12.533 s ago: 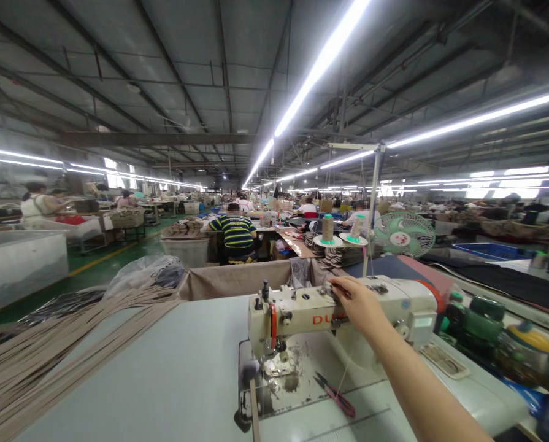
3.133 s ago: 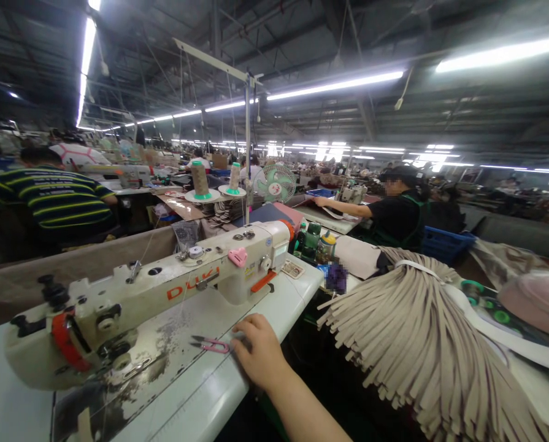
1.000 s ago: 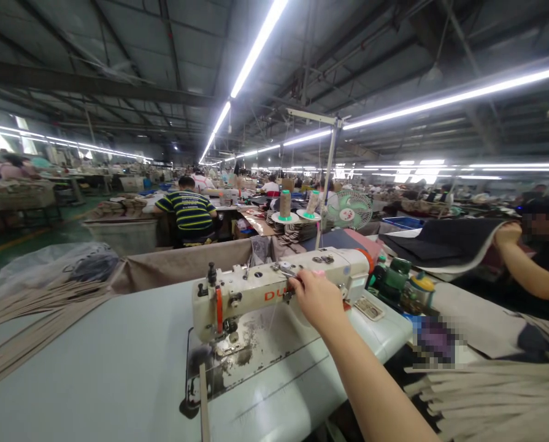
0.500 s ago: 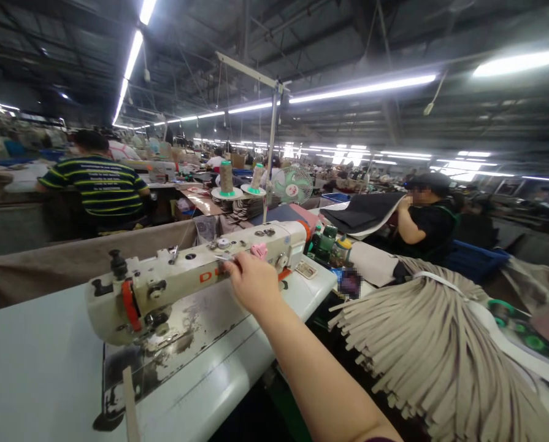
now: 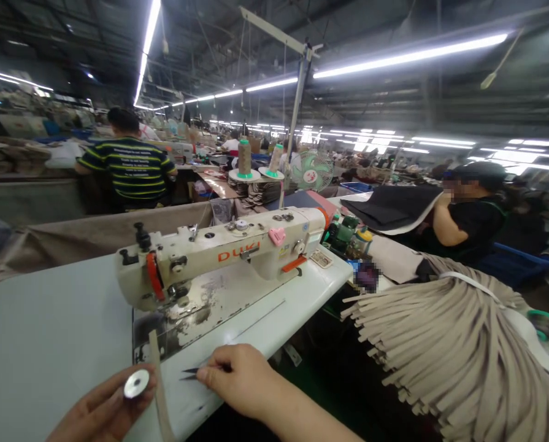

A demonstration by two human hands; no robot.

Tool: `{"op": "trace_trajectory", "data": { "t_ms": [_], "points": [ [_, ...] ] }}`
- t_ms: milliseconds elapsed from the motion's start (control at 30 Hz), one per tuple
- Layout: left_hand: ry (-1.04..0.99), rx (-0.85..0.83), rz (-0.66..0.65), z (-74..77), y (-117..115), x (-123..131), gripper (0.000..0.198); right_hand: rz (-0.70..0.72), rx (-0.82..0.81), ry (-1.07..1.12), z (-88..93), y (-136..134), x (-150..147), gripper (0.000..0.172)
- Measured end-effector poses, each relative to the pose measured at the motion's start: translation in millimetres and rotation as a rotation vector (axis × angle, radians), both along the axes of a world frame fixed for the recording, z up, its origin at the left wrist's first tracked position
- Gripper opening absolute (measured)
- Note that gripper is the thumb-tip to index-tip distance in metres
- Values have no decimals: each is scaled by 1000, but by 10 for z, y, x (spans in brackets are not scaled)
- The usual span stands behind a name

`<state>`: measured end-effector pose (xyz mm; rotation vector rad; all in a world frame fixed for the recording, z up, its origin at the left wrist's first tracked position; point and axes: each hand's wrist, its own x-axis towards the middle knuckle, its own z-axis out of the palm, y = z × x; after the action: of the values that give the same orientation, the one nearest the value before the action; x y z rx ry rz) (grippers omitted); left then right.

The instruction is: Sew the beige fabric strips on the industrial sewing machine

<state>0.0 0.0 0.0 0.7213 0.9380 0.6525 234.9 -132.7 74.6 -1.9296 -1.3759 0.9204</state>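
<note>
- Left hand point(image 5: 107, 403), cut off below, pinches a bobbin point(image 5: 130, 385) in front of the sewing machine point(image 5: 223, 258).
- Right hand point(image 5: 237, 376), curled closed in front of the machine, grips scissors point(image 5: 192, 371) (blades show, handles hidden).
- Unlike a moment ago, the right hand is off the machine; the left is in view.

Room to pass over counter point(image 5: 44, 313), left of sewing machine point(image 5: 265, 245); low gap under its arm. Machine blocks way ahead. 1 strip point(image 5: 159, 390) between left hand point(image 5: 103, 402) and right hand point(image 5: 240, 377).
</note>
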Motion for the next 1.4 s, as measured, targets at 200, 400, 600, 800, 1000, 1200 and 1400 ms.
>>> {"op": "trace_trajectory", "data": {
  "t_ms": [200, 400, 600, 800, 1000, 1200, 1400],
  "points": [
    [-310, 112, 41, 298, -85, 116, 43, 94, -46, -41, -36, -7, -89, 30],
    [-440, 117, 33, 357, -62, 145, 40, 202, -75, -117, -87, 67, -195, 34],
    [-486, 99, 40, 360, -89, 130, 38, 186, -136, -207, -19, 86, -277, 31],
    [-502, 100, 39, 359, -86, 125, 38, 236, -107, -320, 4, 110, -309, 30],
    [-522, 124, 31, 355, -93, 101, 38, 297, -45, -356, -12, 134, -412, 28],
    [-535, 164, 80, 348, -96, 101, 34, 348, -64, -172, -21, 74, -296, 35],
    [-446, 133, 113, 396, -139, 91, 35, 320, -19, 0, 20, -95, -169, 31]
  ]
}}
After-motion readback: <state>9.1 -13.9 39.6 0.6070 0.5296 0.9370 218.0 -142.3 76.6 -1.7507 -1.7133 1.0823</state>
